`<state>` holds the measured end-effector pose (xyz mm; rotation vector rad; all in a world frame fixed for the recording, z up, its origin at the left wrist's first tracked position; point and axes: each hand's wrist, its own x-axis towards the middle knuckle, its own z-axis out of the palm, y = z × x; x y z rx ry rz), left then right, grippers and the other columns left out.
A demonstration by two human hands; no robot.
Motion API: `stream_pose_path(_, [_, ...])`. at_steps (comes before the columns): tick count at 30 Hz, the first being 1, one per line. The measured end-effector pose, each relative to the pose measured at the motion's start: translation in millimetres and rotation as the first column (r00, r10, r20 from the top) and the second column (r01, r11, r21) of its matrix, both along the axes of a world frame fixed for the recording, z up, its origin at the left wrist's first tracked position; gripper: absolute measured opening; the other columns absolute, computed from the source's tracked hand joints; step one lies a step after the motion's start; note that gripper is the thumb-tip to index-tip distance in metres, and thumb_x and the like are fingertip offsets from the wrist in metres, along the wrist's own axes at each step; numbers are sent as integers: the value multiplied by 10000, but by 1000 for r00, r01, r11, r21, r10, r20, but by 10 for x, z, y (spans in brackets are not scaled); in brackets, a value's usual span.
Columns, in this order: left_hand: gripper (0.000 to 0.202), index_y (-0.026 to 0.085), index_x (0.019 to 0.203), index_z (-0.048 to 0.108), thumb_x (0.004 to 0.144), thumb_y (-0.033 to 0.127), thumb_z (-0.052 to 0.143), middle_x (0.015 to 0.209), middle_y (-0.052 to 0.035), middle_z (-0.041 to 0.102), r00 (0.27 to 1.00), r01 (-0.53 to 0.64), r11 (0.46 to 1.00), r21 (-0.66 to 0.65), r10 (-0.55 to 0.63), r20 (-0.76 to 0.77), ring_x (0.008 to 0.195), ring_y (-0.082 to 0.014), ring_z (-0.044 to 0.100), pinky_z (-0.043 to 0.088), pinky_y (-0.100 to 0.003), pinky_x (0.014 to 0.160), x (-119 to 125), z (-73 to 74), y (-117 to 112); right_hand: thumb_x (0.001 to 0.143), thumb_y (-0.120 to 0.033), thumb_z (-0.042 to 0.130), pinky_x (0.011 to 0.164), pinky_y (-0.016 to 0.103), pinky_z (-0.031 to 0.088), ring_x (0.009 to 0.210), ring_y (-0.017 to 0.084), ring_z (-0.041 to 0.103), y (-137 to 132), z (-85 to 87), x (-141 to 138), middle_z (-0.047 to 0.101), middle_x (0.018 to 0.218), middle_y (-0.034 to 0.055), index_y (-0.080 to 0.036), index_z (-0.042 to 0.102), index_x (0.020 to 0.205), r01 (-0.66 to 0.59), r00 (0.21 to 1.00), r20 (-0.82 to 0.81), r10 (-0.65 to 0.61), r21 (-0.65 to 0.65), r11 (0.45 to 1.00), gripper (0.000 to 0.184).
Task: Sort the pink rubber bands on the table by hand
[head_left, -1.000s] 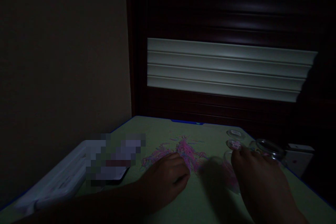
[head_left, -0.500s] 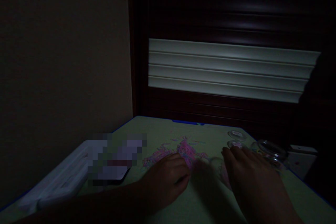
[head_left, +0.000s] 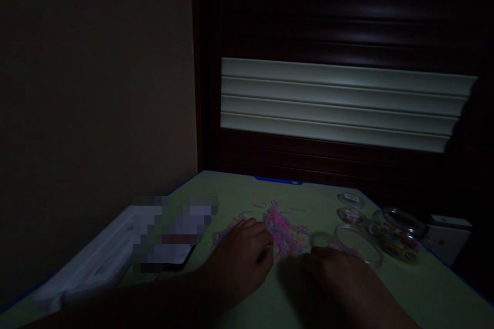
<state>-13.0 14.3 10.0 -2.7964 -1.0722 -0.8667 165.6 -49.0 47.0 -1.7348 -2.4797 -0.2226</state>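
A loose tangle of thin pink and pale blue rubber bands (head_left: 281,229) lies on the green tabletop (head_left: 231,190). My left hand (head_left: 241,257) rests at its near left side, fingers curled and touching the strands. My right hand (head_left: 332,280) sits low in shadow, just below a clear round container (head_left: 357,244) lying on its side. A glass jar (head_left: 399,236) of coloured bands stands beyond it. Two small round lids (head_left: 350,199) lie further back. The shadow hides the fingers of my right hand.
A white plastic tray (head_left: 90,262) lies at the table's left, beside a pixelated, unreadable item (head_left: 173,231). A small white box (head_left: 450,234) stands past the right edge. A wall rises on the left, and a dark shutter stands behind the table.
My right hand has moved down and left, away from the lids, uncovering the clear container and jar. My left hand has barely moved. The view has shifted slightly.
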Motion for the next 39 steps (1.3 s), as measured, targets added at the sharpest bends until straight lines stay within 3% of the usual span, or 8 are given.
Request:
stream_pose_path(6, [165,177,798,524,650,114,486,836,-45,501,993,-112,994,-10,111,-30,852,-228,437,346,-365,767,-19,27,-66,654,-54,517,443,237,257,565,157,599,11,-42,5,660,683,15,-212,636,671,-20,1000,-23,20,9,1000,199])
stream_pose_path(12, [190,178,831,513,644,151,499,872,-52,495,989,-136,991,-3,135,-53,866,-244,424,343,-388,768,-8,31,-101,655,-21,495,461,234,278,592,158,613,-3,-6,5,665,709,21,-203,638,704,-20,1000,-22,19,-13,1000,237])
stream_pose_path(21, [137,184,859,504,737,134,466,904,-49,489,999,-42,999,16,42,-14,878,-223,427,350,-374,784,14,36,-103,683,-38,510,460,238,297,607,173,625,-10,5,-18,669,701,15,-218,657,717,-8,1000,23,8,13,1000,235])
stream_pose_path(25, [65,179,775,499,724,139,491,856,-46,486,997,33,999,41,-30,-71,854,-218,426,349,-358,763,21,81,-148,669,-19,507,461,232,287,603,158,623,9,-24,-1,667,696,8,-214,654,704,-5,1000,16,5,6,1000,247])
stream_pose_path(32, [66,166,722,530,765,138,487,789,-38,505,991,76,997,22,-73,-110,816,-194,448,355,-330,758,13,26,-100,668,-33,503,468,239,283,612,175,621,4,-20,-6,665,679,9,-216,642,689,-14,1000,15,14,-4,1000,231])
stream_pose_path(39, [63,160,696,551,746,177,518,770,-45,507,981,110,994,13,-107,-160,790,-198,464,369,-334,751,0,88,-135,634,-23,513,490,248,317,621,182,618,-16,-10,-20,666,696,9,-213,636,687,-12,1000,3,12,19,1000,232])
